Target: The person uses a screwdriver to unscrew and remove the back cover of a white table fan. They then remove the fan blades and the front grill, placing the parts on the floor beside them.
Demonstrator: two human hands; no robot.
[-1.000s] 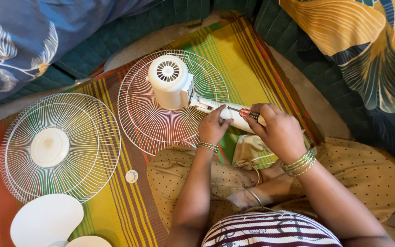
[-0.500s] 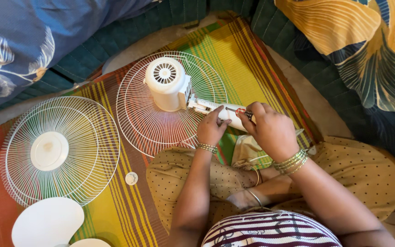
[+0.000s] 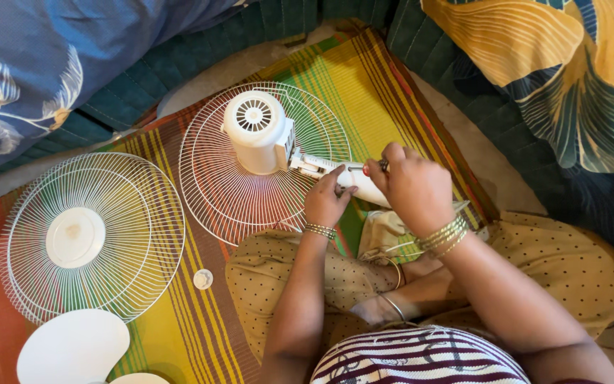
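Two wire fan guards are laid on the striped mat (image 3: 406,92): the front guard (image 3: 90,238) at left with white fan blades (image 3: 72,348) below it, the rear guard (image 3: 250,192) under the white motor housing (image 3: 259,131) at centre. The fan neck (image 3: 346,178) is gripped by the left hand (image 3: 327,203); the right hand (image 3: 413,188) is closed on a small red-tipped tool (image 3: 372,168). Housing is judged light, rigid plastic; guards springy, easily bent. Best held at the neck.
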